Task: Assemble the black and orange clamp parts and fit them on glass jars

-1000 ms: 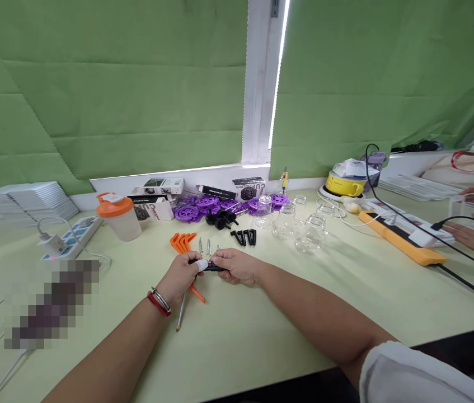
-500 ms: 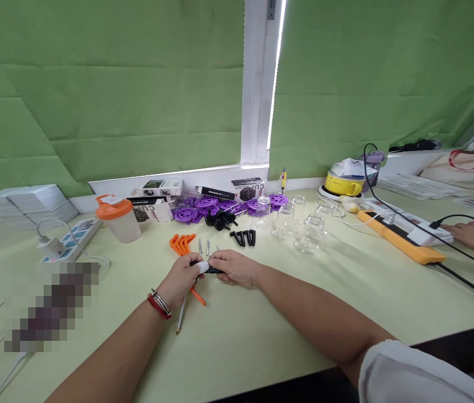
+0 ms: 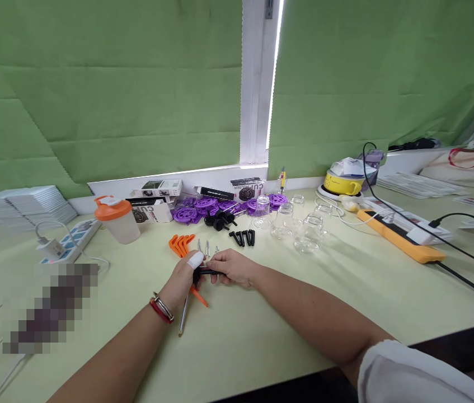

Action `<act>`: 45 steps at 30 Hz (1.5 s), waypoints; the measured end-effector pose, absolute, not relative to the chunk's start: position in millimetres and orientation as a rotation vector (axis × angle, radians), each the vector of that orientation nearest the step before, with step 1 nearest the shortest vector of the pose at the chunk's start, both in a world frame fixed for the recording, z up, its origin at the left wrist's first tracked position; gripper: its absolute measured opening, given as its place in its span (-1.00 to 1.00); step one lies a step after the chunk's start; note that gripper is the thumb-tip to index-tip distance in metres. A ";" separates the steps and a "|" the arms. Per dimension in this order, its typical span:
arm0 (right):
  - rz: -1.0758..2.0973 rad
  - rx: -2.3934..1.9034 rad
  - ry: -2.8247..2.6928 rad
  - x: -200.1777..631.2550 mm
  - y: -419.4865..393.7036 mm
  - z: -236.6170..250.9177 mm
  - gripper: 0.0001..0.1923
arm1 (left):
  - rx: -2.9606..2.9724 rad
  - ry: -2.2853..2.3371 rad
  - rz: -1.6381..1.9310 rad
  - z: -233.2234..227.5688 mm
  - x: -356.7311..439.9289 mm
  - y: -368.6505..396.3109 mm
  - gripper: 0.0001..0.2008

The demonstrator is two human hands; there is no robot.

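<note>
Small black part (image 3: 206, 272) pinched between both hands near the middle of the table (image 3: 262, 330), a little toward the far edge; left hand (image 3: 184, 278) closed on one end, with a white wrap on the raised thumb; right hand (image 3: 232, 266) pinching the other end, fingers curled together over it; exact form of the part hidden by the fingers. Orange piece (image 3: 198, 296) and thin metal rod (image 3: 183, 317) lying just under the left wrist, touching or nearly so; likely to be nudged or rolled toward the near edge by any shift of that wrist. Loose screws (image 3: 203, 246) standing just beyond the knuckles, beside the orange hooks (image 3: 180, 244); easy to knock over and scatter with a forward push. Wrapped thumb probably poorer in grip and feel; risk of the part slipping out and skidding among the black pegs (image 3: 243, 237) of like colour, hard to tell apart afterwards. Clear glass jars (image 3: 304, 232) near the right forearm's far side; a wide sweep outward could tip one. Black cable (image 3: 463, 258) well apart toward the right edge, no concern here.
</note>
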State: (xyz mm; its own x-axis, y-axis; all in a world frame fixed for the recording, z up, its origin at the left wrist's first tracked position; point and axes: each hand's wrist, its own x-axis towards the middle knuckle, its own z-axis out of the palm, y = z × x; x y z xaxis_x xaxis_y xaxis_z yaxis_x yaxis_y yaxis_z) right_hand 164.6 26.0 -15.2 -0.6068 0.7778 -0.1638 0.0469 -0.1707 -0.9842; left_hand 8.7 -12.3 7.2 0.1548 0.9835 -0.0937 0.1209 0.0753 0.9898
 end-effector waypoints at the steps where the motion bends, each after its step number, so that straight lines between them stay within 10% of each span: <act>1: 1.806 -0.976 -1.568 164.0 25.5 -14.5 -0.68 | 1.308 1.220 0.997 6.7 9.9 -12.9 -0.68; 29: 1.684 -0.839 -1.296 149.9 16.3 -8.6 -0.76 | 2.104 1.727 1.032 -2.0 16.9 -13.4 -0.14; 45: 1.863 -0.826 -1.131 143.7 8.8 -15.0 -0.29 | 2.311 1.885 0.815 -8.7 25.6 -18.8 0.07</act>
State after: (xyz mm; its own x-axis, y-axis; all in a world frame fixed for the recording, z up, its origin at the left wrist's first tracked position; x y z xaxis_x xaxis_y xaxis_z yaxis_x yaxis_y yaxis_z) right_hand 143.7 8.8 -15.0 -0.4767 0.8699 -0.1268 -0.2888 -0.2912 -0.9120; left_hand 25.6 -18.8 -8.7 0.1177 0.9242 0.3632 0.8978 -0.2553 0.3587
